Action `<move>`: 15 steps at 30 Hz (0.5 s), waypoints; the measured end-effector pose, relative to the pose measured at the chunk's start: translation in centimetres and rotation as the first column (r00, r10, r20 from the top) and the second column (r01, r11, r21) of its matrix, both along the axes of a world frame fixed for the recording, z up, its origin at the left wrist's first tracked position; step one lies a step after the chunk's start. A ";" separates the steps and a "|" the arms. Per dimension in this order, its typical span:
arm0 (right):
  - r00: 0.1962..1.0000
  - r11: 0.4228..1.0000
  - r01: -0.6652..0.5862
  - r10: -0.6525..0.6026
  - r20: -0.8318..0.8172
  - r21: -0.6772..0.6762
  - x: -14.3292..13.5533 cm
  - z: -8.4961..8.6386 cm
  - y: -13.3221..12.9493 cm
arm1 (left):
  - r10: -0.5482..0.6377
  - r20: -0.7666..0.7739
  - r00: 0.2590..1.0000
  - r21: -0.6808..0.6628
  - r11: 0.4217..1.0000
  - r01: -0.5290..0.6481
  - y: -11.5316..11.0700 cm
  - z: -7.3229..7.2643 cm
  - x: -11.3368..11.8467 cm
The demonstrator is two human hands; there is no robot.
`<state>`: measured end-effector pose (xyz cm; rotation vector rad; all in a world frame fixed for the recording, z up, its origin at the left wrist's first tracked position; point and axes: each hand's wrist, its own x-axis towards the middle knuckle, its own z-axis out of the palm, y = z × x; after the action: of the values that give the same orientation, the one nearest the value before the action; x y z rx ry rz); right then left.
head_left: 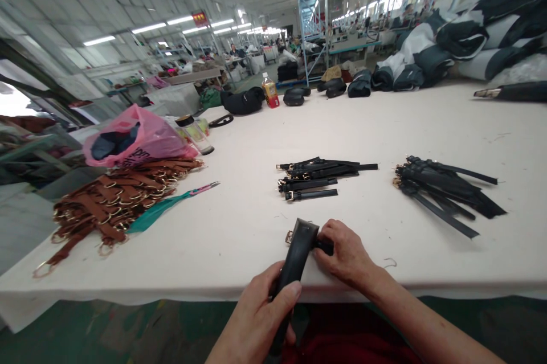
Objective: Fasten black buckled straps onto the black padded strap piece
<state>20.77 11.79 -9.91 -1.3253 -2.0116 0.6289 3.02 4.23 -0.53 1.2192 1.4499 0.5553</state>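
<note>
At the table's front edge, my left hand (267, 310) is closed around a wide black strap (297, 250), which slants up and away from me. My right hand (342, 253) pinches a narrow black buckle strap (325, 246) beside its upper end. A small metal buckle (289, 236) shows on the other side of the wide strap; the part between is hidden behind it. Beyond my hands lies a small pile of black buckle straps (316, 173). Farther right is a second, looser bunch of black straps (453, 193).
Brown straps with metal rings (111, 199) are heaped at the left, beside a teal-wrapped pointed tool (183, 196). Behind them stand a pink plastic bag (154, 130) and a clear flask (196, 136). A drink bottle (270, 90) and dark rolls (431, 62) line the far side.
</note>
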 end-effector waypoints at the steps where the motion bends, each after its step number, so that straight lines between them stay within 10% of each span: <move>1: 1.000 1.000 0.001 -0.001 0.003 -0.002 0.0 0.0 0.0 | -0.004 -0.003 1.000 0.008 1.000 0.004 0.3 -0.1 0.1; 15: 1.000 1.000 0.022 -0.022 -0.007 -0.019 -0.1 -0.2 0.1 | 0.115 -0.028 0.993 -0.012 0.993 -0.115 -2.1 0.8 -1.5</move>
<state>20.72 11.85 -10.13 -1.3527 -1.9874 0.6428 1.47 2.15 0.30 1.1421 1.5520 0.6078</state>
